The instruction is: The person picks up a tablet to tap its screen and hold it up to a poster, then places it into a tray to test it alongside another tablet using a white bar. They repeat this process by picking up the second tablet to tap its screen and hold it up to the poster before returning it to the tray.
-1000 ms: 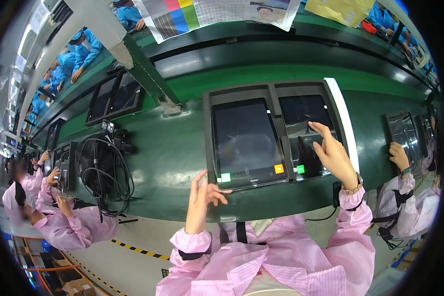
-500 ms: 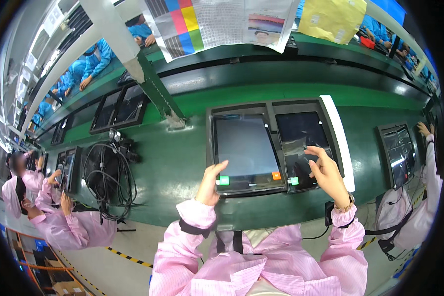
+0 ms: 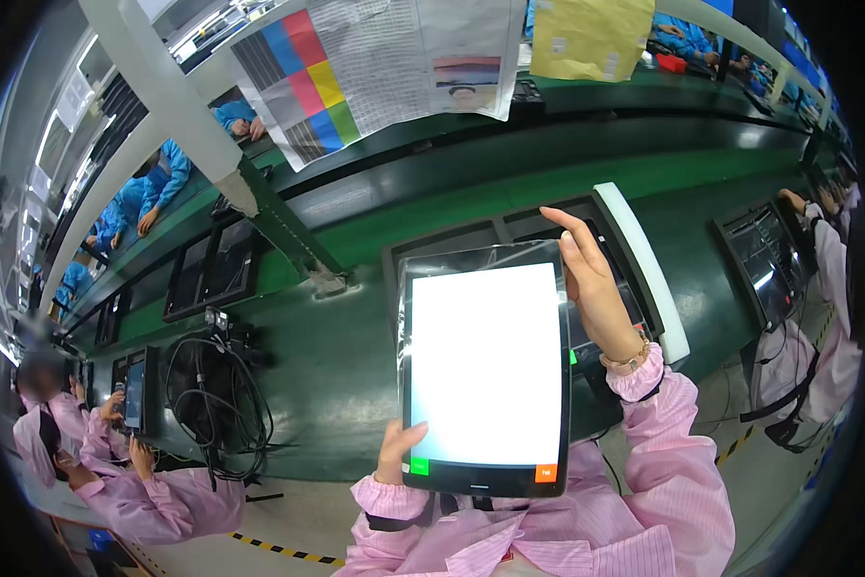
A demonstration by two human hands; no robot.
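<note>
A tablet (image 3: 485,365) with a bright white screen is raised in front of me, upright and tilted. Green and orange squares mark its lower corners, and clear film stands out past its edges. My left hand (image 3: 399,450) grips the lower left edge, thumb on the front and fingers hidden behind. Beside the upper right corner is my right hand (image 3: 596,284), fingers stretched out; whether it bears any weight I cannot tell. Behind the tablet lies a black two-bay tray (image 3: 442,238). A second, dark tablet (image 3: 596,361) sits in its right bay, partly covered by my hand and sleeve.
A white strip (image 3: 644,269) borders the tray's right side. Coiled black cables (image 3: 211,404) lie to the left, near a green post (image 3: 283,226). Printed sheets (image 3: 375,77) hang above. Another tray (image 3: 764,255) stands at right. Co-workers sit on both sides and across the bench.
The left tablet has come up out of its bay toward me, and its screen has turned from grey to bright white. My right hand has moved from the second tablet to the raised one's upper corner.
</note>
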